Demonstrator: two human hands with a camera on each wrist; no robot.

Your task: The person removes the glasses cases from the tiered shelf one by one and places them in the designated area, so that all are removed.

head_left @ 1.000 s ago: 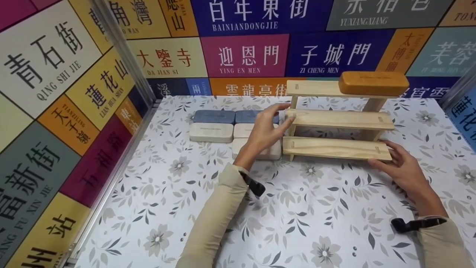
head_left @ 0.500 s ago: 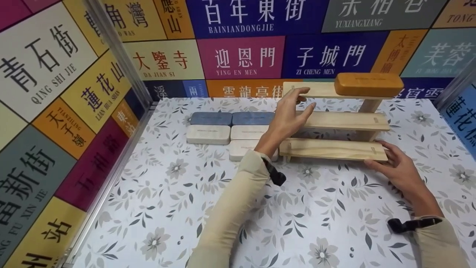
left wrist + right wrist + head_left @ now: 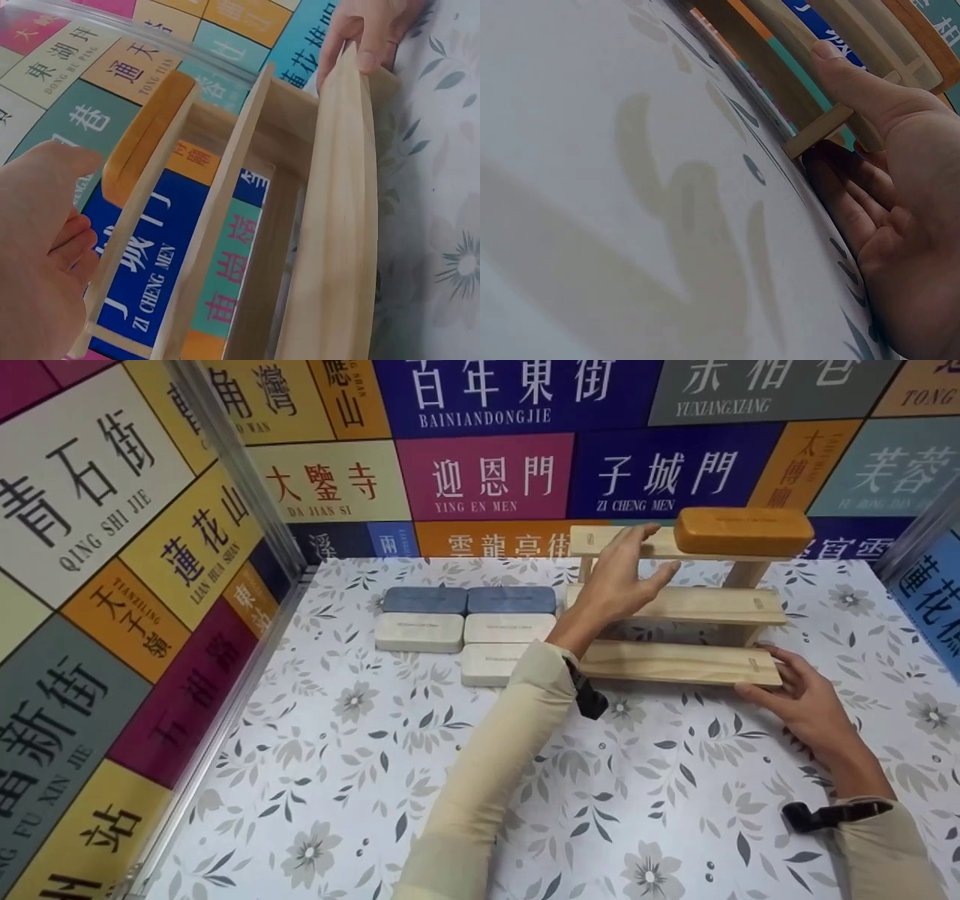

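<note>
A three-tier wooden rack stands on the table, its tiers stepped upward to the back. On the right part of its top tier lies an orange oblong case. My left hand hovers over the left half of the rack, thumb and fingers apart. In the left wrist view its fingertips are near the orange case, with nothing between them. My right hand holds the right end of the lowest tier. In the right wrist view the thumb lies on the wood and the other fingers go behind the end.
Left of the rack, two blue-grey cases lie in a back row. Several white cases sit in front of them. A flowered cloth covers the table. Panels with printed place names close off the back and left.
My left hand has moved from the rack's left end rightward and up, toward the orange case. My right hand has stayed at the lowest tier's end.
</note>
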